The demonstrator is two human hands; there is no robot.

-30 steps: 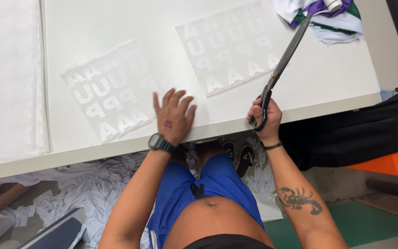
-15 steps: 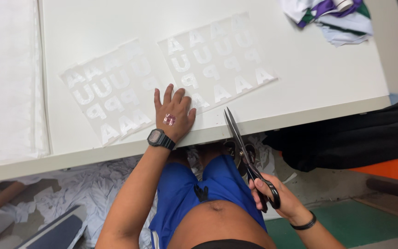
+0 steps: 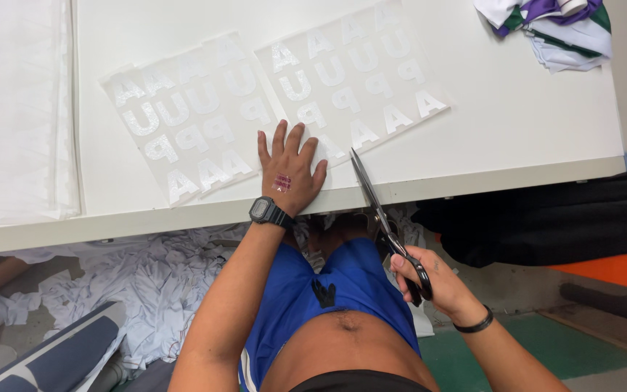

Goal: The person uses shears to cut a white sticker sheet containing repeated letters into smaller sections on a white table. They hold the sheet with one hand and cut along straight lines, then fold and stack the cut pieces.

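My left hand (image 3: 289, 171) lies flat with fingers spread on the white table (image 3: 488, 145), pressing the near corner of a clear sheet of white cut-out letters (image 3: 353, 80). A second letter sheet (image 3: 183, 120) lies just left of it. My right hand (image 3: 429, 279) is below the table edge, gripping the handles of black scissors (image 3: 379, 210). The scissor blades point up toward the table edge, their tip close to the right sheet's near edge beside my left hand.
Folded white fabric (image 3: 16, 109) covers the table's left side. A heap of white, purple and green garments (image 3: 553, 25) sits at the far right corner. White cloth scraps (image 3: 146, 283) litter the floor below. Black fabric (image 3: 560, 218) hangs at the right.
My right hand brought the scissors down off the table to below its edge, then raised the blades toward the sheet's near edge. My left hand stayed pressed on the sheet.
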